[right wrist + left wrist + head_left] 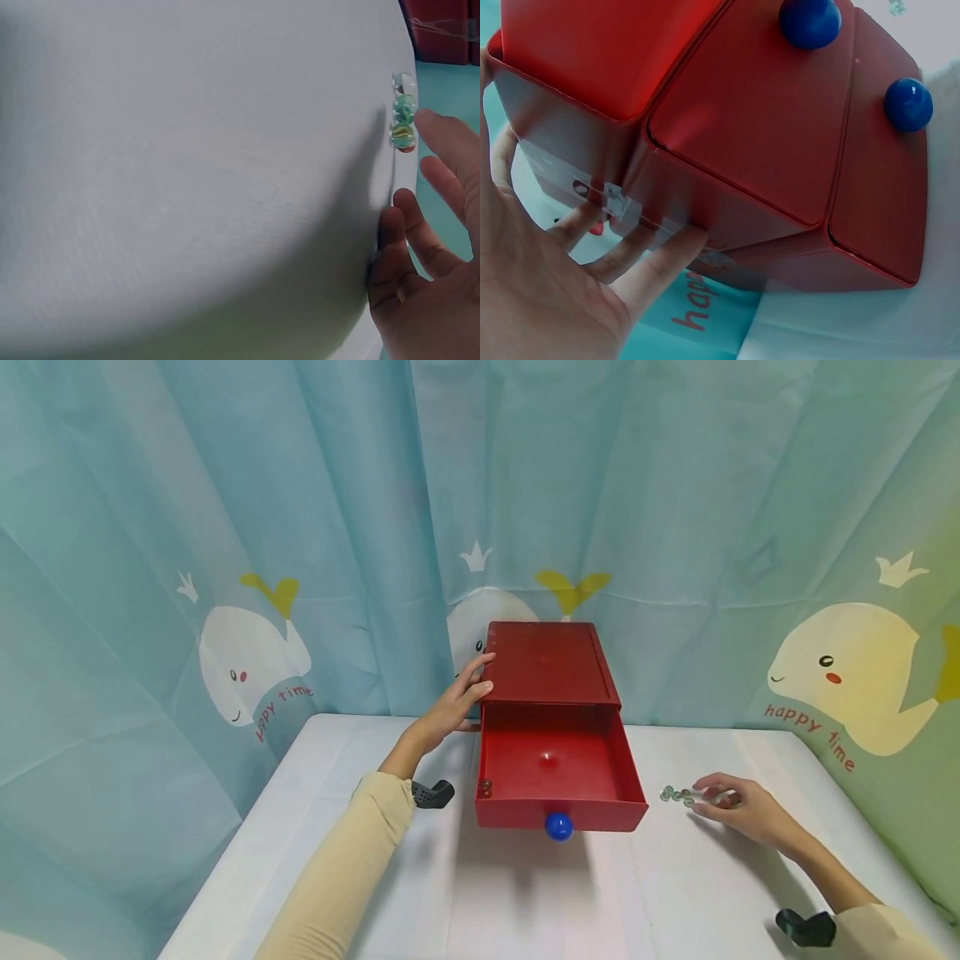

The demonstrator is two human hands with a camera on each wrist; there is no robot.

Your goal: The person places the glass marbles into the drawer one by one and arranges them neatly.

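a folded cloth curtain (360, 527) hangs behind the white table (390, 910), printed with three white whales (847, 668) across its middle, each with a crown. two black wrist pieces (432, 794) show, one at each wrist.

the red cabinet (551, 664), smooth and boxy with rounded corners, stands at the middle of the table's far edge. it has three drawers: the top drawer (517, 760) is pulled out toward the near edge, and two closed drawers (754, 120) lie beneath. three round, glossy blue knobs (558, 827) can be counted across the views. clear tape (622, 202) sticks to the cabinet's left side.

two small marbles (486, 788) sit in the drawer's near left corner. at least four glass marbles (677, 795), some clear, some green or yellow inside, cluster on the table's right half; the drawer's right wall rises between them and its inside.

the left hand (450, 706) is spread wide, fingertips on the cabinet's left side. the right hand (742, 810) is loosely bent just beside the cluster, thumb and forefinger parted.
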